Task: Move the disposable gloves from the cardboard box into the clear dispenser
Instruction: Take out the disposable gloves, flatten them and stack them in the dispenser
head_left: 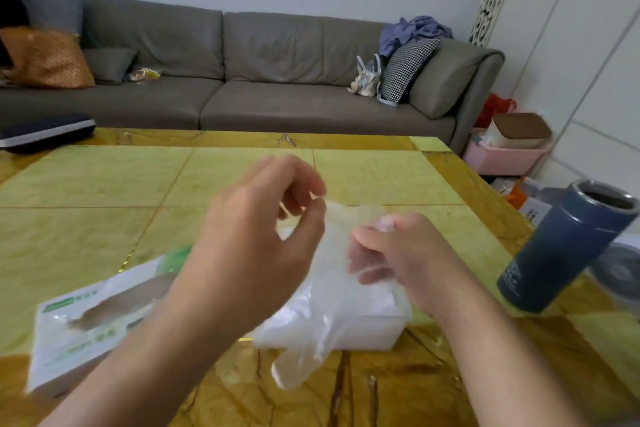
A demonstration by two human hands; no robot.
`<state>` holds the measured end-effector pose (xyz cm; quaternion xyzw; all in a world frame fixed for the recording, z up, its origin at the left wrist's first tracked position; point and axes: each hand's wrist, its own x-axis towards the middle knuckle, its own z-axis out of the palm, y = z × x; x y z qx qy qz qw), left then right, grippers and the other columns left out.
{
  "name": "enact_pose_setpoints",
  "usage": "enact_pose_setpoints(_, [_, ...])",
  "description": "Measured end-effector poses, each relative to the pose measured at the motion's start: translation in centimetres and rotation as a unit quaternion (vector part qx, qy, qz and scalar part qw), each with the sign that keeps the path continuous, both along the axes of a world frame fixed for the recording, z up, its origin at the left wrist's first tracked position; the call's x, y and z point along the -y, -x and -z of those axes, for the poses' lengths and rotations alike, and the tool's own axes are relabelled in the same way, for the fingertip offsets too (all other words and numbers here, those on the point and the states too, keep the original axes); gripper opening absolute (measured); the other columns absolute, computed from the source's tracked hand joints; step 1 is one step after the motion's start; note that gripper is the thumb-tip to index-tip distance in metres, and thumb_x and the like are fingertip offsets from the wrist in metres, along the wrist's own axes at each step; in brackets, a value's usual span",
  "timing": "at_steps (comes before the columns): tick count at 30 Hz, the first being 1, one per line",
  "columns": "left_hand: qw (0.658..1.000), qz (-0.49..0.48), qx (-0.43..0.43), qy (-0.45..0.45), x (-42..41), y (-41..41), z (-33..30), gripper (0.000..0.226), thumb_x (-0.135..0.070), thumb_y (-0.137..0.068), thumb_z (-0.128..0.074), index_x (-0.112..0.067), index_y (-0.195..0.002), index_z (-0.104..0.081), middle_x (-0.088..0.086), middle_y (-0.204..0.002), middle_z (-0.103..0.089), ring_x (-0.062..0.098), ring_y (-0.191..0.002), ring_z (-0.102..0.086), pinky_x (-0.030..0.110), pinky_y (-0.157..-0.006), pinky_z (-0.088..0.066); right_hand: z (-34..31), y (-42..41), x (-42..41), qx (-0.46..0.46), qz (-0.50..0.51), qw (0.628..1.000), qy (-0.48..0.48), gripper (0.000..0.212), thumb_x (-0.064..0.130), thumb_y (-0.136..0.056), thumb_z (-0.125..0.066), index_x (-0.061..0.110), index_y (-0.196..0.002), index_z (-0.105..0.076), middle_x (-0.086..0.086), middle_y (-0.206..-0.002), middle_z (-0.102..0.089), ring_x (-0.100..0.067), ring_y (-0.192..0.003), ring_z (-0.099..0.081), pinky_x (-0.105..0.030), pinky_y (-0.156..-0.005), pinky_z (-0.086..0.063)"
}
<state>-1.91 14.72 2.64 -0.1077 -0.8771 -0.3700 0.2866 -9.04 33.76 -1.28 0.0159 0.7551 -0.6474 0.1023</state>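
A thin clear disposable glove hangs between my two hands above the table. My left hand pinches its top edge between thumb and fingertips. My right hand grips the other side with curled fingers. Beneath them stands the clear dispenser, holding a white stack of gloves; the hanging glove drapes over its front. The white and green cardboard box lies at the lower left, partly hidden by my left forearm.
A dark blue open flask stands at the table's right edge. The green and amber marble table stretches ahead. A grey sofa with cushions stands behind it, and a pink bin sits on the floor at right.
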Motion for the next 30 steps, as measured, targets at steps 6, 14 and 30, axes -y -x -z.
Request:
enact_pose_setpoints(6, [0.930,0.011,0.256,0.262,-2.7,2.5,6.7,0.033,-0.042,-0.105,-0.045,-0.028,-0.135,-0.049,-0.008,-0.124,-0.056,0.016,-0.114,-0.058,0.036,-0.093,-0.054,2.2,0.7,-0.3,-0.075,0.042,0.949,-0.304,0.035,0.017,-0.091,-0.072,0.008,-0.063,-0.054,0.000,-0.056,-0.056,-0.016,-0.043,-0.055,-0.022,-0.042,-0.040])
enact_pose_setpoints(14, [0.902,0.019,0.320,0.290,-1.5,4.1,6.4,0.043,-0.053,-0.103,-0.048,-0.032,-0.141,-0.050,-0.009,-0.125,-0.063,0.014,-0.110,-0.062,0.038,-0.094,-0.056,1.7,-0.1,-0.6,-0.115,0.027,0.868,-0.482,0.034,0.032,-0.094,-0.071,0.014,-0.070,-0.056,0.001,-0.064,-0.059,-0.022,-0.055,-0.060,-0.029,-0.050,-0.045])
enact_pose_setpoints(30, [0.884,0.027,0.376,0.275,-3.0,3.7,7.2,0.048,-0.050,-0.101,-0.050,-0.027,-0.142,-0.040,-0.006,-0.118,-0.063,0.017,-0.107,-0.063,0.037,-0.088,-0.055,2.2,-0.7,-0.1,-0.122,0.068,0.835,-0.532,0.032,0.016,-0.088,-0.071,0.016,-0.066,-0.047,0.001,-0.062,-0.052,-0.021,-0.049,-0.048,-0.025,-0.043,-0.030])
